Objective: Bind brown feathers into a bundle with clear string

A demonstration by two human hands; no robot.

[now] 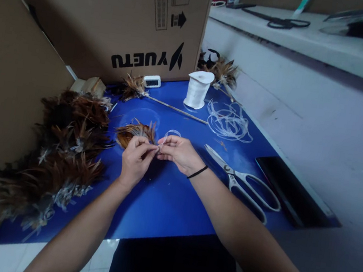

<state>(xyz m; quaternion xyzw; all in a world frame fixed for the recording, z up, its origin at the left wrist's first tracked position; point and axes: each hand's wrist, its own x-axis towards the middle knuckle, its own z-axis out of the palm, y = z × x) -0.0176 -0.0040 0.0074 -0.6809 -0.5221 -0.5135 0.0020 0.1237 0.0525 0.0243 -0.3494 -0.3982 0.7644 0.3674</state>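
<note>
A small bunch of brown feathers (133, 131) points away to the left, its base between my hands. My left hand (134, 160) is closed in a pinch at that base. Fingertips nearly meeting it, my right hand (181, 155), with a black band at the wrist, pinches a thin translucent ribbon (173, 132) that loops up above the fingers. The exact grip points are partly hidden by the fingers. Large silver scissors (241, 181) lie with blades apart to the right of my right hand.
A white ribbon spool (196, 92) stands behind, beside loose ribbon coils (230, 122). A feather-tipped stick (175, 108) and small digital display (152, 81) lie nearby. Tied feather bunches (65, 159) fill the left. A dark flat device (292, 191) rests right. Cardboard (94, 9) walls the back.
</note>
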